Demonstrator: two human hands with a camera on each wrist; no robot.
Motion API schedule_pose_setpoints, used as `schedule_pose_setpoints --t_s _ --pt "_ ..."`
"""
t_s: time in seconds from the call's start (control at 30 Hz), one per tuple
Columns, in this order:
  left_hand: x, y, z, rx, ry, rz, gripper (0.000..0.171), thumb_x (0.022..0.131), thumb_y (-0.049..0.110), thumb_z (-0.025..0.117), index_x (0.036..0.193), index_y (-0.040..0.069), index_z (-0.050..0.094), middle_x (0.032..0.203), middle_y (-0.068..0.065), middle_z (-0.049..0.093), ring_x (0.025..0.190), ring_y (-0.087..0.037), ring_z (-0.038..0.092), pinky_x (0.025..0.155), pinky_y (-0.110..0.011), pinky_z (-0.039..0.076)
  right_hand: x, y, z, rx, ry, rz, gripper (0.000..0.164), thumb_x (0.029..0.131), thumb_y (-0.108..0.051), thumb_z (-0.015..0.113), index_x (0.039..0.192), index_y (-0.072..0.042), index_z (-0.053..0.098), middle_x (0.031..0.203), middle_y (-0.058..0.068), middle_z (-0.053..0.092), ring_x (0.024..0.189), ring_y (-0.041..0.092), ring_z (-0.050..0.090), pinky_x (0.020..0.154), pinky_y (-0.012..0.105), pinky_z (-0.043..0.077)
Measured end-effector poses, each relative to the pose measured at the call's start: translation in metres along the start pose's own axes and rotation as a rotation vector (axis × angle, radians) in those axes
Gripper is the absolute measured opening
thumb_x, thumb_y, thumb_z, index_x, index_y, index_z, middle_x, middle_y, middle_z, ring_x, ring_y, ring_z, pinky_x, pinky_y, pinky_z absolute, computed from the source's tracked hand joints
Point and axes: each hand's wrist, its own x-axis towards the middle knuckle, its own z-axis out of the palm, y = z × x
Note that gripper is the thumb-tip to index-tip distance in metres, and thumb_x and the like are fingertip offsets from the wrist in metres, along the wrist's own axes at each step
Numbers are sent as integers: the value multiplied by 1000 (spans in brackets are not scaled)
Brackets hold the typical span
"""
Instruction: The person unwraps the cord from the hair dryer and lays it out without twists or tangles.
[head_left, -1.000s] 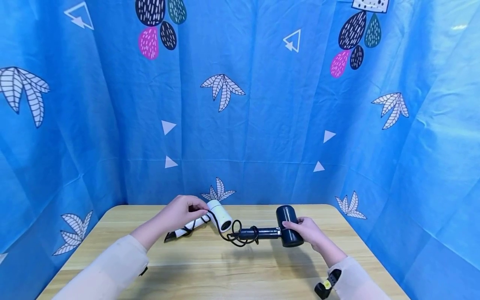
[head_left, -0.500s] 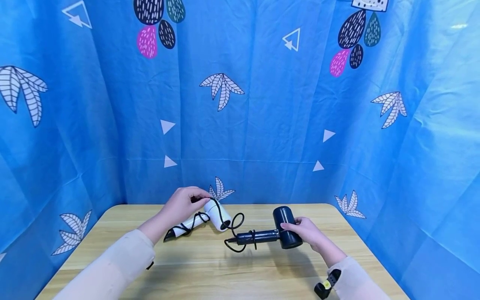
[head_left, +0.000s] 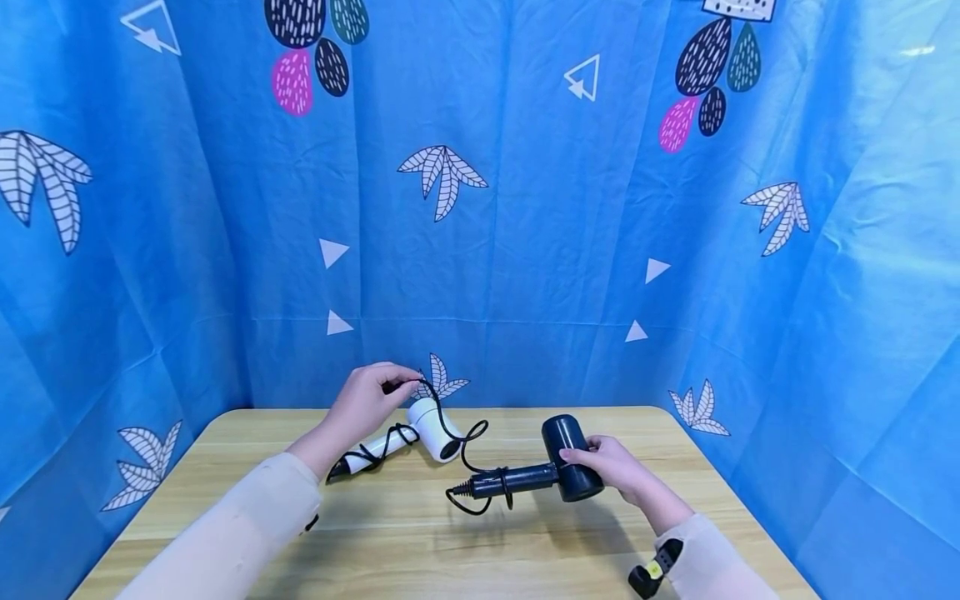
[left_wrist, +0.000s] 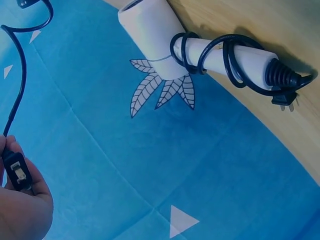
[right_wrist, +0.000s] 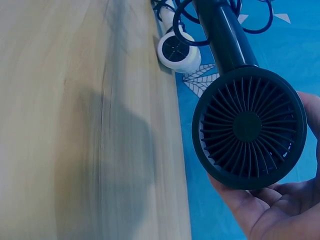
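Observation:
My right hand [head_left: 618,468] grips the barrel of a black hair dryer [head_left: 567,442], held above the table with its handle pointing left. The right wrist view looks onto the round slatted grille [right_wrist: 247,126], with fingers around the barrel's side. My left hand [head_left: 365,407] is raised at the left and pinches the black plug [left_wrist: 18,171] at the end of this dryer's cord [left_wrist: 22,75]. The cord runs from the hand down to the handle, where one loop still circles it. Behind and below the left hand lies a white hair dryer [head_left: 436,433], its own cord wrapped around its handle.
A light wooden table [head_left: 405,542] spans the space below both hands. The white dryer's plug [left_wrist: 285,97] rests beside its handle end. Blue patterned curtain [head_left: 487,275] encloses the back and sides, close behind the table's far edge.
My left hand has risen, drawing the cord upward, and fewer loops circle the black dryer's handle. The right hand has shifted slightly left and down with the dryer.

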Motion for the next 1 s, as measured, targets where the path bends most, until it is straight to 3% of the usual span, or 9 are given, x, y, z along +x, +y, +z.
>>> schedule_pose_setpoints --t_s 0.37,0.57,0.77,1.0 --pt "0 -11 10 26 30 -64 16 95 18 71 108 14 78 110 -5 73 103 -26 67 84 -42 57 -3 -2 -2 55 -82 -29 70 93 -33 68 132 19 42 104 19 67 87 24 70 78 39 59" --pt "-3 -16 15 28 15 -106 17 96 19 70 110 14 77 112 -5 73 106 -26 67 87 -43 56 -3 0 -5 93 -100 -29 71 94 -31 67 134 20 39 105 19 67 90 26 69 80 41 58" --pt "-9 -24 17 36 10 -108 14 95 17 71 107 13 78 108 -4 73 100 -25 68 84 -42 57 -4 -1 -7 95 -100 -35 71 94 -31 66 134 20 38 104 17 67 91 26 69 81 41 58" --pt "-21 -38 16 36 -42 -160 15 96 18 70 109 15 77 110 -4 73 102 -25 67 85 -43 56 -4 1 -10 105 -91 -30 72 94 -31 66 135 20 37 105 19 67 91 26 69 81 41 58"
